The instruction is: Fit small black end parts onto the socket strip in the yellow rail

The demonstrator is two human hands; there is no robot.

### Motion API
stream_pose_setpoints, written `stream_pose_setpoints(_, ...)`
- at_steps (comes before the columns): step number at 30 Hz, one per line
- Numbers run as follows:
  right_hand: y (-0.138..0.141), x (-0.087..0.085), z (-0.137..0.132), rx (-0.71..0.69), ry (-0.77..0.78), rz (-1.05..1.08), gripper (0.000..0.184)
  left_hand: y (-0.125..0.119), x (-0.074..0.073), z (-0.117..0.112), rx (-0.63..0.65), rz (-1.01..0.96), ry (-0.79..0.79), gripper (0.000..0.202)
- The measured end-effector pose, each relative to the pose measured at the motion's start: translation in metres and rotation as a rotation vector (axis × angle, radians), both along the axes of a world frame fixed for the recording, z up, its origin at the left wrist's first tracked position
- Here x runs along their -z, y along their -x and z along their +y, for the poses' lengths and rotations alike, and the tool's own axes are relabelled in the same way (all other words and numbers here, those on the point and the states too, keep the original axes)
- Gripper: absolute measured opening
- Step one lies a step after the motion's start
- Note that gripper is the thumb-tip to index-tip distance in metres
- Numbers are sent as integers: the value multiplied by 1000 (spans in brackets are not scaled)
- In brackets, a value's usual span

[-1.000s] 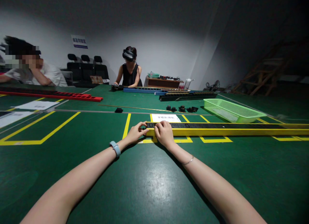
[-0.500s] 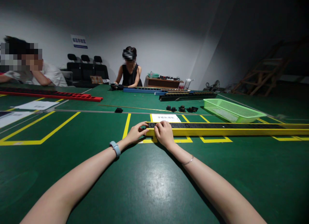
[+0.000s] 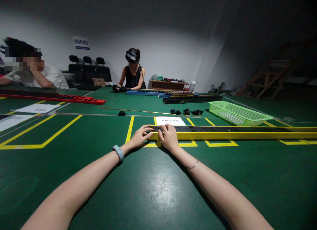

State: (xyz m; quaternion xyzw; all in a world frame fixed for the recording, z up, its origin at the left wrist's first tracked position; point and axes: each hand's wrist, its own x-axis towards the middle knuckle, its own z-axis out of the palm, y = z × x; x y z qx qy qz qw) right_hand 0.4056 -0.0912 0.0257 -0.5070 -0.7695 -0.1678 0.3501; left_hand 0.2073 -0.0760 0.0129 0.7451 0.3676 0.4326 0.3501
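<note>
A long yellow rail lies across the green table, running off to the right. Inside its channel sits a black strip with socket-like marks. My left hand is at the rail's left end, thumb and fingers curled about that end; a small dark bit shows between them, too small to name. Just right of it, my right hand grips across the rail, thumb on the near side and fingers over the top. The fingers partly hide the strip beneath. A white paper label lies just behind the rail.
Beyond the rail are a green basket, several small black parts, a thin rod and a black block. Red rails lie left, blue and black rails farther back. Two people sit across the table.
Both hands stay almost in place. The left fingertips and the end of the black strip beside them have shifted slightly right within the rail.
</note>
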Motion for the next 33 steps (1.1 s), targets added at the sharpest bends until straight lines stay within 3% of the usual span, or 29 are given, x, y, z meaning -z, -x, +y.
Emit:
stream_pose_setpoints(25, 1, -1, -1, 0, 7, 44, 23, 1, 0, 0, -11, 48, -17, 37)
stream_pose_setpoints(33, -18, -2, 2, -31, 24, 56, 26, 0, -2, -2, -28, 70, -34, 38)
